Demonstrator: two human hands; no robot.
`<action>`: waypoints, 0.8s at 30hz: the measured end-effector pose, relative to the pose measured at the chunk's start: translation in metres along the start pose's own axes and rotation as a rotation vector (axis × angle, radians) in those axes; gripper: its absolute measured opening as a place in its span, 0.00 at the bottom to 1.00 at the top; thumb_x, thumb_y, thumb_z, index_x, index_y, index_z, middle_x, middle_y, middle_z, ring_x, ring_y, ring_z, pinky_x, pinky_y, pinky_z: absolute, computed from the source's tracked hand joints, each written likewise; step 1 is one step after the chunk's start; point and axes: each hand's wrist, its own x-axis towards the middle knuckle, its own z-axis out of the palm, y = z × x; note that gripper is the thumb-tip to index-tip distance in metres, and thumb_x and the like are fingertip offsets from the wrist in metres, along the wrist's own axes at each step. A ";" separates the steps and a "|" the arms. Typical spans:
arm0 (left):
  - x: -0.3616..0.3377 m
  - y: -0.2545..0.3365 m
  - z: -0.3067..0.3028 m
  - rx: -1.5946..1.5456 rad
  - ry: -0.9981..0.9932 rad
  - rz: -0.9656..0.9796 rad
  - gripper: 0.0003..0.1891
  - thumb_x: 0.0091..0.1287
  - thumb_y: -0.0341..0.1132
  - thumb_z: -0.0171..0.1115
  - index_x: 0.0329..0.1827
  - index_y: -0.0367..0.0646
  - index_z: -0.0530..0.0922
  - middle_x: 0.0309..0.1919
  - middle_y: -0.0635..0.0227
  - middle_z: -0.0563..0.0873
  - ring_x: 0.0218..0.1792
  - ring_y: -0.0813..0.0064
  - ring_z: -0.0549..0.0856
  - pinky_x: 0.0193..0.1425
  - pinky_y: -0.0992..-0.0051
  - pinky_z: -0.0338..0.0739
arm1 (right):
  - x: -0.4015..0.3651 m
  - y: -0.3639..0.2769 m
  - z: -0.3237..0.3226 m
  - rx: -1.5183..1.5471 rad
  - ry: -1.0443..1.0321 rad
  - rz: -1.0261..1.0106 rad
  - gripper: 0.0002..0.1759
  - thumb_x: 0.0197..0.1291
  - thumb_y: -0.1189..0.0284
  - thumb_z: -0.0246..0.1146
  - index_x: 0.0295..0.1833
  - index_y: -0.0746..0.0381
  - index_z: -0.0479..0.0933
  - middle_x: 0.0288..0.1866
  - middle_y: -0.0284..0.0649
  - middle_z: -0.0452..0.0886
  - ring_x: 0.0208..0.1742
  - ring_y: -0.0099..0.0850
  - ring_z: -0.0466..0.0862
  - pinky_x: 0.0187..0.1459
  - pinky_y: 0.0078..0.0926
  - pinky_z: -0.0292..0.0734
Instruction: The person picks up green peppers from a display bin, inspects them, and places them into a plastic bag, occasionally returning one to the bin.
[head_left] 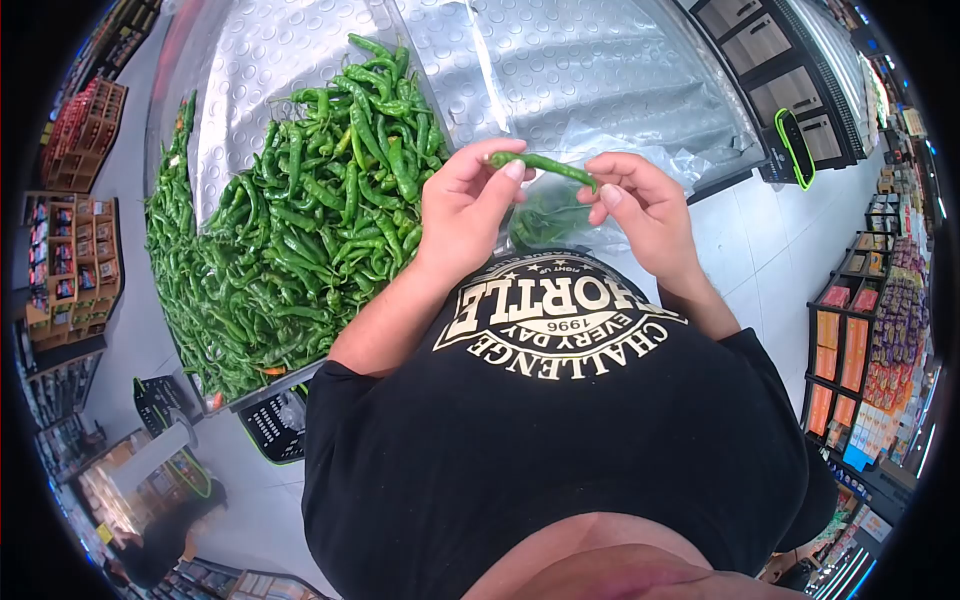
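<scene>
A long green chili pepper [545, 164] is stretched between my two hands in front of my chest. My left hand [470, 205] pinches its thicker stem end between thumb and fingers. At the other, pointed end, my right hand [645, 210] has its thumb and fingertips closed on the tip. Just below and behind the pepper is a clear plastic bag [600, 235] with green peppers [548, 213] inside; my hands partly hide it. Left of my left hand lies a big heap of green chili peppers [330, 200].
The heap lies on a dimpled metal display counter [265, 60] with a clear divider [415, 50]. A black shopping basket [268, 425] stands below the counter's near edge. Stocked shelves [75, 260] line the left, more shelves [840, 340] the right. A person [165, 530] is at lower left.
</scene>
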 end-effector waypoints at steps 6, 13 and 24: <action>-0.004 -0.002 0.002 0.056 -0.015 0.177 0.15 0.70 0.21 0.60 0.59 0.34 0.77 0.51 0.61 0.83 0.53 0.73 0.84 0.52 0.75 0.82 | 0.002 0.000 0.002 0.053 -0.014 0.103 0.19 0.70 0.76 0.59 0.65 0.67 0.70 0.42 0.39 0.85 0.38 0.20 0.80 0.44 0.19 0.75; -0.005 0.004 0.006 -0.059 -0.005 0.103 0.17 0.70 0.21 0.59 0.62 0.33 0.72 0.52 0.59 0.83 0.54 0.71 0.84 0.52 0.74 0.82 | 0.001 -0.002 0.003 0.054 0.003 0.107 0.23 0.69 0.78 0.59 0.68 0.67 0.67 0.43 0.40 0.85 0.39 0.20 0.81 0.46 0.19 0.76; -0.005 -0.001 0.005 -0.061 0.000 0.111 0.16 0.69 0.22 0.62 0.59 0.34 0.75 0.47 0.62 0.85 0.47 0.76 0.86 0.48 0.76 0.83 | -0.001 -0.006 0.004 0.008 -0.063 0.165 0.21 0.68 0.78 0.60 0.66 0.67 0.72 0.41 0.39 0.86 0.37 0.21 0.82 0.43 0.19 0.77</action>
